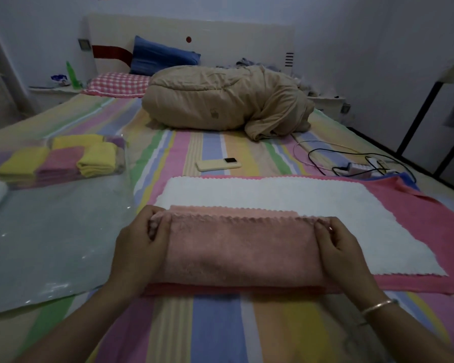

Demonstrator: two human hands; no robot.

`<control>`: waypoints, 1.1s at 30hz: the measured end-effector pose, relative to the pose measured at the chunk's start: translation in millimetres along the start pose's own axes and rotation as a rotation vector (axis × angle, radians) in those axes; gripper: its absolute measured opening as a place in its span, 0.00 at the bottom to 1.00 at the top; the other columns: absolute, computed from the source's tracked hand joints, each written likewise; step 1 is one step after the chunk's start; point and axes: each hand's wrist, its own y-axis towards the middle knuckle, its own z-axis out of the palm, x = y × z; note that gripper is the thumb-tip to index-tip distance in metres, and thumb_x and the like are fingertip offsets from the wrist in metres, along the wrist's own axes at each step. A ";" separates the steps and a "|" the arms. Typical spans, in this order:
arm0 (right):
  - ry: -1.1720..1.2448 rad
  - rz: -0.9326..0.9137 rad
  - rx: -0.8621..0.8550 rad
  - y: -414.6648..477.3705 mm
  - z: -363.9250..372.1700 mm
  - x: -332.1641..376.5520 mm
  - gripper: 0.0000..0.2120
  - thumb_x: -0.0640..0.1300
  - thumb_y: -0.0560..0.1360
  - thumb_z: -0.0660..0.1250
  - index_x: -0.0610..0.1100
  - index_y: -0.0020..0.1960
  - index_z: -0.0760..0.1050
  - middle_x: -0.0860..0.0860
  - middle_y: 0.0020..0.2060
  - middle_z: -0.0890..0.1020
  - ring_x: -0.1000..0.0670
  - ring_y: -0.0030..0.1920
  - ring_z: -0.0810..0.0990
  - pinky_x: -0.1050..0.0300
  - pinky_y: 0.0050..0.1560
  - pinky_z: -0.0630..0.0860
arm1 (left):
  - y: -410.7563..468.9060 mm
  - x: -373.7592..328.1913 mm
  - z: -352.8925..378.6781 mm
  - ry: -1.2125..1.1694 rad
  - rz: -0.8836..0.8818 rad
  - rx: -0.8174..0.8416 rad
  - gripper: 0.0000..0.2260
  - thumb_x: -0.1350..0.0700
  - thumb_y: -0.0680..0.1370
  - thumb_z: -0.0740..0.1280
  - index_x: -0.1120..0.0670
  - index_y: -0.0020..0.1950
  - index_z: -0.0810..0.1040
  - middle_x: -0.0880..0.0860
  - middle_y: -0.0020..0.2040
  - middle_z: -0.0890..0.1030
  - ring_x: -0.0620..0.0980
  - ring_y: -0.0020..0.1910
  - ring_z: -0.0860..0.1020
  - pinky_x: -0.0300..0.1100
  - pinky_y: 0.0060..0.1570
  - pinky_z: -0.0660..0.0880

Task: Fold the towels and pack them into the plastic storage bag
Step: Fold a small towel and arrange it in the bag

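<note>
A peach-pink towel (239,250) lies folded lengthwise on the bed in front of me, on top of a white towel (273,195) and a larger pink towel (435,231). My left hand (139,244) grips its left end, fingers curled over the far edge. My right hand (344,247) pinches its right end the same way. To the left lies the clear plastic storage bag (50,244), flat on the bed. Several folded yellow and pink towels (63,161) sit inside its far end.
The striped bedsheet (215,323) covers the bed. A phone or remote (218,163) lies beyond the towels. Cables and a power strip (359,166) lie at the right. A bundled tan quilt (226,100) and pillows fill the head of the bed.
</note>
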 end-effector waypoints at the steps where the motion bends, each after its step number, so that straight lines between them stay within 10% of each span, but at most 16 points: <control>1: -0.019 0.039 -0.004 10.8 5.7 -1.1 0.08 0.47 0.81 0.59 0.47 0.45 0.72 0.52 0.36 0.78 0.54 0.38 0.75 0.60 0.35 0.69 | 11.6 4.2 7.7 0.046 -0.014 0.002 0.08 0.50 0.79 0.65 0.52 0.42 0.75 0.50 0.31 0.75 0.52 0.34 0.75 0.47 0.34 0.70; 13: -0.408 0.278 0.111 92.4 49.5 -34.1 0.17 0.53 0.81 0.57 0.41 0.57 0.74 0.42 0.52 0.82 0.42 0.52 0.78 0.53 0.49 0.70 | 89.1 51.9 80.1 0.328 -0.043 0.227 0.11 0.52 0.79 0.65 0.51 0.37 0.69 0.48 0.31 0.73 0.53 0.35 0.73 0.46 0.33 0.67; 20: -0.674 0.363 0.254 61.3 16.6 -21.5 0.26 0.68 0.76 0.53 0.46 0.54 0.74 0.49 0.46 0.81 0.49 0.41 0.77 0.55 0.40 0.71 | 85.1 14.7 73.5 0.623 0.163 0.170 0.17 0.61 0.73 0.68 0.59 0.61 0.74 0.60 0.56 0.78 0.62 0.52 0.77 0.53 0.46 0.74; 25: -0.574 0.446 0.410 33.5 5.6 -2.8 0.31 0.69 0.74 0.55 0.43 0.33 0.76 0.48 0.30 0.79 0.49 0.32 0.78 0.58 0.33 0.69 | 42.8 -60.0 102.0 0.541 0.207 0.570 0.24 0.51 0.83 0.51 0.55 0.78 0.56 0.54 0.79 0.56 0.51 0.77 0.54 0.50 0.76 0.49; 33: 0.297 0.584 0.106 1.0 25.1 35.7 0.12 0.48 0.74 0.69 0.42 0.53 0.75 0.47 0.46 0.80 0.48 0.45 0.79 0.56 0.38 0.75 | -0.1 -39.6 131.4 0.589 0.221 0.627 0.36 0.42 0.74 0.31 0.57 0.79 0.45 0.54 0.80 0.46 0.49 0.78 0.44 0.49 0.76 0.38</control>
